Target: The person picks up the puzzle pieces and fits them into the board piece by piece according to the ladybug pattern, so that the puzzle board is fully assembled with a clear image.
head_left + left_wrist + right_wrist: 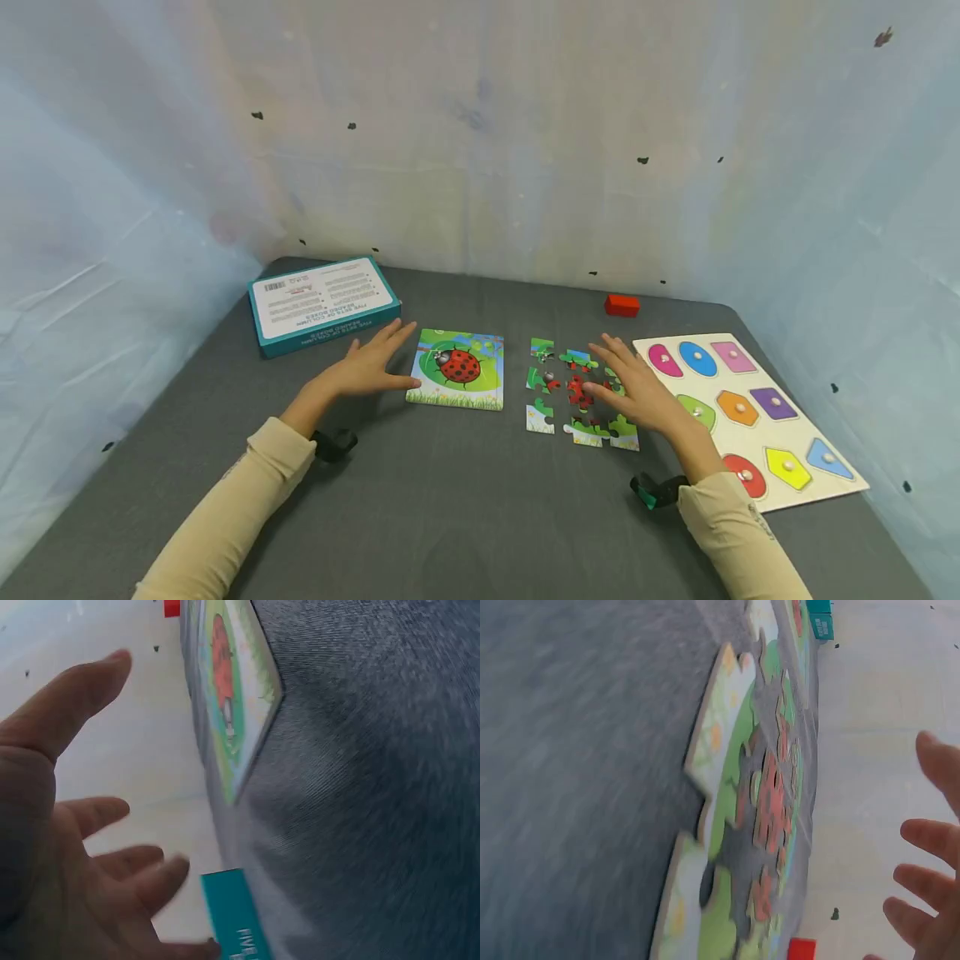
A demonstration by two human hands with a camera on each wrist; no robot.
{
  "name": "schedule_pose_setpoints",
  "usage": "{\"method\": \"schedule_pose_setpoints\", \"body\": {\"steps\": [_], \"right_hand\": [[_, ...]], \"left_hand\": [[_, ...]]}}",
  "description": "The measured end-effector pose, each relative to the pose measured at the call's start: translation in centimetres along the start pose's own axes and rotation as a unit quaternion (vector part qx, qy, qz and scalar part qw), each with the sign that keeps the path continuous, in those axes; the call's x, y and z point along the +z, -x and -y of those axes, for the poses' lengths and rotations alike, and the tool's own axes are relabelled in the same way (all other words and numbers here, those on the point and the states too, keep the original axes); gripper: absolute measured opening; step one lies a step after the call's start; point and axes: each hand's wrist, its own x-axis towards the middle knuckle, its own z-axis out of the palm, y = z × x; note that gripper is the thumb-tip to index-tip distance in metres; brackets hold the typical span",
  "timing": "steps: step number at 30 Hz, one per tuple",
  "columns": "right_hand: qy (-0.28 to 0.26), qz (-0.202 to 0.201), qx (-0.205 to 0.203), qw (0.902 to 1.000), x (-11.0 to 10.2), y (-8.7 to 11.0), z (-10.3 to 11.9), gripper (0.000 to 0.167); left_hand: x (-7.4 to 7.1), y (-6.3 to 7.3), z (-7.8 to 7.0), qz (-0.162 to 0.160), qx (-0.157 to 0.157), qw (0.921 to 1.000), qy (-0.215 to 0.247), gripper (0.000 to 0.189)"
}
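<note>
A square ladybug picture board (456,369) lies on the dark grey table. Just left of it, my left hand (366,367) is held with fingers spread and nothing in it; the left wrist view shows the board (238,697) beyond the thumb. Several loose jigsaw pieces (540,416) with parts of a ladybug picture lie spaced out to the board's right. My right hand (636,390), fingers spread and holding nothing, hovers at the right side of these pieces and hides some of them in the head view. In the right wrist view, the pieces (720,742) lie apart from the fingers.
A teal box (324,305) with a white label lies at the back left. Toward the back right sits a small red block (622,306). A white board of colourful knobbed shapes (813,417) lies at the right, partly behind my right forearm. Pale sheeting (480,167) surrounds the table.
</note>
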Motion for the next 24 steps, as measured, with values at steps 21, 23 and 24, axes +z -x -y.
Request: {"method": "schedule_pose_setpoints", "body": {"steps": [21,23,24], "right_hand": [[-0.102,-0.072,-0.022,0.9919,4.6,-5.9,-0.1,0.048],[-0.103,-0.071,-0.016,0.9920,4.8,-6.1,-0.3,0.048],[-0.104,-0.072,-0.013,0.9918,4.9,-6.2,-0.4,0.048]], "left_hand": [[3.2,-3.8,2.7,-0.006,0.047,0.9979,0.045,0.102],[3.3,-3.9,2.8,-0.002,0.047,0.9981,0.040,0.104],[3.4,-4.0,2.8,-0.002,0.049,0.9980,0.039,0.104]]}}
